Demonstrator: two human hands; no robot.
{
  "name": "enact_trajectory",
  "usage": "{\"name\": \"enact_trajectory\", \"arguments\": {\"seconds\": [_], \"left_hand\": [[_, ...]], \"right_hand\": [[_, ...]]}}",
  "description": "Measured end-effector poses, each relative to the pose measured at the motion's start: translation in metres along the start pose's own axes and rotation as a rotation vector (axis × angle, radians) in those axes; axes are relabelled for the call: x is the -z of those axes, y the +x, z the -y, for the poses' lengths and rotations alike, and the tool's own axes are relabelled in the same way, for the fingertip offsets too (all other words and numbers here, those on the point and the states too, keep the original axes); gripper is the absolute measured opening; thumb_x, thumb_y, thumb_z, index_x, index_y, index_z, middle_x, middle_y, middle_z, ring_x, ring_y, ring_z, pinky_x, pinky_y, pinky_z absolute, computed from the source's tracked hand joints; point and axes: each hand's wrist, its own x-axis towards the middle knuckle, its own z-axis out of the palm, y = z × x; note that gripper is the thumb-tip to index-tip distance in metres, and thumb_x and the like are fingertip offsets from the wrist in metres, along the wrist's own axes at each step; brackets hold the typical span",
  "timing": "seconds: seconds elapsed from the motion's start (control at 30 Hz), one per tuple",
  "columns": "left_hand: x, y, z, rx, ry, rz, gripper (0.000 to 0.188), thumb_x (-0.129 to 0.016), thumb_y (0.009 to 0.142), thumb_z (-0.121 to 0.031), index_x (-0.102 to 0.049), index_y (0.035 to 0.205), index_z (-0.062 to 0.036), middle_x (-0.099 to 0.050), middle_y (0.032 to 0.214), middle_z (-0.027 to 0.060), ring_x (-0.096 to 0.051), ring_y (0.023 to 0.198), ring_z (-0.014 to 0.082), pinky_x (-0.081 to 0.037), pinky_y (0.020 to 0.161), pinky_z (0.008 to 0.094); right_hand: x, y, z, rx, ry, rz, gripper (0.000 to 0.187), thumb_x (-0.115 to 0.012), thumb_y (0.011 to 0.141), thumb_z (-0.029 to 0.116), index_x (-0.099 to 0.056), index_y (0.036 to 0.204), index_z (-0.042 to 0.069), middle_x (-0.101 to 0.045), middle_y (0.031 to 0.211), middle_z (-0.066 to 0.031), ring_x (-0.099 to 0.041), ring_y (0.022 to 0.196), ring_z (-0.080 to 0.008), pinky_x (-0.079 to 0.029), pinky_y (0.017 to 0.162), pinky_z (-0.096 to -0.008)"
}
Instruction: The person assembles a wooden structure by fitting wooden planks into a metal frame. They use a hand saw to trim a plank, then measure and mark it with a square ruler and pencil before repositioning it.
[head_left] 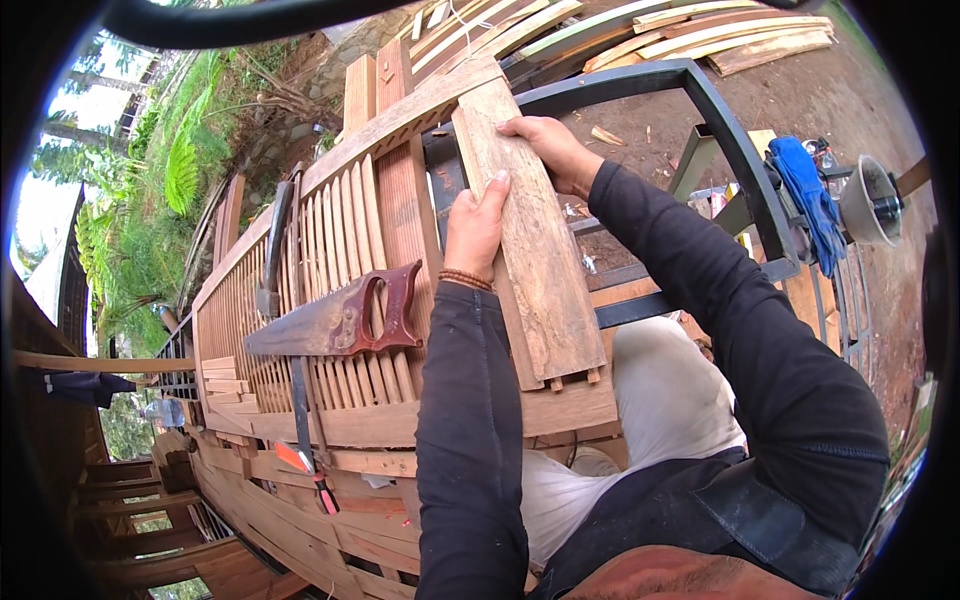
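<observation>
A wide, rough-grained wooden plank (535, 260) stretches along the right end of a slatted wooden panel (225, 290). My left hand (475, 230), a beaded bracelet at its wrist, grips the plank's left edge with the thumb on top. On the opposite edge, higher up, my right hand (555, 152) is closed round it; its fingers underneath are hidden. Small square wooden tenons (575, 381) show at the plank's near end. Left of my left hand, a handsaw (335, 318) with a red-brown handle lies across the slats. A hammer (272, 255) rests farther left.
A black metal frame (690, 85) stands at the right, with blue gloves (808, 200) hung by its corner near a pale cone-shaped vessel (870, 205). Loose boards (700, 40) lie on the ground behind. A tool with a red and black handle (325, 492) sits at the panel's near edge.
</observation>
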Motion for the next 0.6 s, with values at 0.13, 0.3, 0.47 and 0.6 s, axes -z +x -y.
{"name": "enact_trajectory", "arguments": {"seconds": [0.13,0.3,0.47,0.6], "left_hand": [[0.0015,0.0033,0.0035,0.008,0.059,-0.008,0.038,-0.065,0.103,-0.03,-0.063,0.117,0.0048,-0.073,0.104,0.01,-0.071,0.087,0.0146,-0.056,0.077,0.0293],[0.0029,0.0059,0.0063,0.016,0.061,-0.014,0.036,-0.065,0.103,-0.03,-0.063,0.116,0.0042,-0.073,0.104,0.0099,-0.071,0.087,0.0147,-0.056,0.077,0.0292],[-0.0036,-0.0004,-0.0025,0.016,0.04,-0.009,0.037,-0.065,0.103,-0.03,-0.062,0.117,0.0046,-0.073,0.105,0.0102,-0.071,0.088,0.0149,-0.056,0.077,0.0292],[-0.0001,0.0003,0.0006,0.014,0.038,-0.009,0.038,-0.065,0.103,-0.031,-0.062,0.117,0.005,-0.073,0.105,0.0104,-0.071,0.088,0.0147,-0.056,0.077,0.0289]], "right_hand": [[0.0008,-0.0014,0.0008,0.0,-0.008,0.001,0.041,-0.066,0.094,0.021,-0.061,0.12,-0.01,-0.07,0.105,-0.0189,-0.072,0.089,-0.0263,-0.059,0.082,-0.04],[0.0011,-0.0028,0.003,-0.013,0.007,0.017,0.04,-0.066,0.095,0.021,-0.061,0.12,-0.009,-0.07,0.106,-0.019,-0.072,0.09,-0.0266,-0.059,0.082,-0.04],[0.001,-0.0004,0.0009,0.019,0.015,0.003,0.04,-0.066,0.094,0.02,-0.06,0.121,-0.01,-0.07,0.106,-0.0192,-0.072,0.09,-0.0271,-0.059,0.083,-0.0402],[0.0002,-0.0025,0.0011,0.014,0.006,0.005,0.041,-0.066,0.094,0.02,-0.06,0.121,-0.01,-0.07,0.106,-0.0196,-0.073,0.09,-0.0272,-0.059,0.083,-0.0402]]}}
